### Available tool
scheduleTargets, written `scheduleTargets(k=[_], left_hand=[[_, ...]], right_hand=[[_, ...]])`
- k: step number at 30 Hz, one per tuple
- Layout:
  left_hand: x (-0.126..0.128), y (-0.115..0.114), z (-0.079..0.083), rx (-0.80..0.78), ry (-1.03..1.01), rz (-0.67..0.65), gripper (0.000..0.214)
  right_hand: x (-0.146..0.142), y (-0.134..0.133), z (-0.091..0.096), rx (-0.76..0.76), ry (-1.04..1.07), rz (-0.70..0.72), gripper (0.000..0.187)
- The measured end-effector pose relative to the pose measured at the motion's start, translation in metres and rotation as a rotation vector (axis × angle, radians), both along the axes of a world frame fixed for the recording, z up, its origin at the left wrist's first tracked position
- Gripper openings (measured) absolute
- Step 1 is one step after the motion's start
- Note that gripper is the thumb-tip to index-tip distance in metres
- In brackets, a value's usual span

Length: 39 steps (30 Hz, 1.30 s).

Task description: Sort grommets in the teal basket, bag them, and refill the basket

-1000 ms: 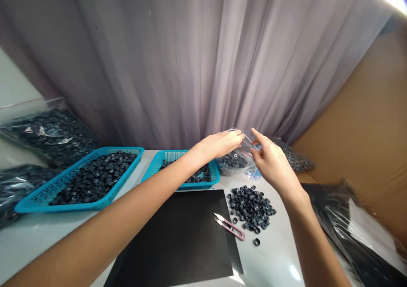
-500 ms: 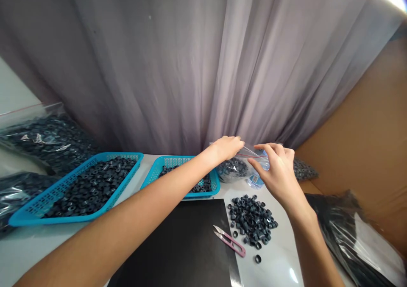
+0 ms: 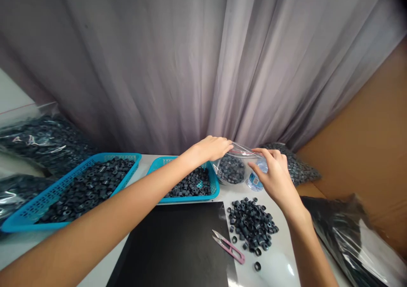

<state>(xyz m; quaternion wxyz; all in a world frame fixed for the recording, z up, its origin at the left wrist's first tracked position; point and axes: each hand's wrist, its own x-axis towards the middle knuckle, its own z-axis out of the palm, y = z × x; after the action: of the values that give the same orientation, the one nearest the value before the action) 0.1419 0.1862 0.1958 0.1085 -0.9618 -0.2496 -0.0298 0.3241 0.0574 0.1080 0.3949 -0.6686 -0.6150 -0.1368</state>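
Note:
A clear zip bag [image 3: 232,169] partly filled with small dark ring-shaped pieces stands at the back of the table, its mouth spread apart. My left hand [image 3: 214,147] is closed on the left side of the bag's top edge. On the other side, my right hand [image 3: 275,170] has its fingertips at the bag's right top edge, thumb and index finger curved apart with film between them. A pile of dark rings [image 3: 252,223] lies in front of the bag. Pink thread snips [image 3: 229,248] rest at the right edge of a black mat [image 3: 178,244].
Two blue baskets [image 3: 27,219] of dark rings stand left of the bag. A plastic bottle [image 3: 255,181] is right behind it. Other filled bags [image 3: 47,138] sit at far left, another bag of rings [image 3: 300,168] at back right. A black plastic bag [image 3: 337,223] lies at right.
My left hand has shifted left and the bag's mouth is spread wider, its contents showing more. My right hand stays by the right edge. The view has moved slightly.

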Motion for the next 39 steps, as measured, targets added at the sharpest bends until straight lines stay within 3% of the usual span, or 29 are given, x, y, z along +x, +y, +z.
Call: scheduleTargets(k=[7,11,15,18,20,23,25,28,31,35,39], left_hand=[[-0.038,0.004,-0.006,0.05,-0.051,-0.156,0.034],[-0.044,0.009,0.002,0.113,-0.141,-0.187,0.038],[-0.033,0.012,0.023,0.177,-0.322,-0.175,0.031],[-0.028,0.006,0.025,0.191,-0.523,-0.079,0.027],[-0.033,-0.002,0.011,0.126,-0.579,-0.002,0.029],[-0.061,-0.016,-0.03,-0.064,-0.556,0.091,0.026],[-0.095,-0.029,-0.063,-0.124,-0.52,0.133,0.023],[-0.158,-0.05,-0.109,-0.274,-0.604,0.344,0.027],[-0.213,-0.065,-0.144,-0.26,-0.704,0.447,0.03],[-0.241,-0.071,-0.169,-0.148,-0.79,0.452,0.029],[-0.232,-0.073,-0.179,-0.029,-0.777,0.387,0.031]], right_hand=[[-0.004,-0.004,0.011,0.038,0.132,-0.003,0.019],[-0.007,-0.002,0.021,0.135,0.144,-0.062,0.016],[0.012,0.032,0.047,0.197,0.111,-0.069,0.01],[0.032,0.076,0.068,0.18,0.116,-0.119,0.011],[0.041,0.107,0.075,0.165,0.125,-0.136,0.013],[0.053,0.142,0.078,0.13,0.151,-0.156,0.015],[0.06,0.158,0.076,0.102,0.169,-0.163,0.018],[0.071,0.177,0.076,0.067,0.184,-0.172,0.019],[0.076,0.195,0.082,0.037,0.199,-0.193,0.032],[0.066,0.201,0.086,0.032,0.203,-0.226,0.032],[0.042,0.161,0.066,0.063,0.115,-0.176,0.049]])
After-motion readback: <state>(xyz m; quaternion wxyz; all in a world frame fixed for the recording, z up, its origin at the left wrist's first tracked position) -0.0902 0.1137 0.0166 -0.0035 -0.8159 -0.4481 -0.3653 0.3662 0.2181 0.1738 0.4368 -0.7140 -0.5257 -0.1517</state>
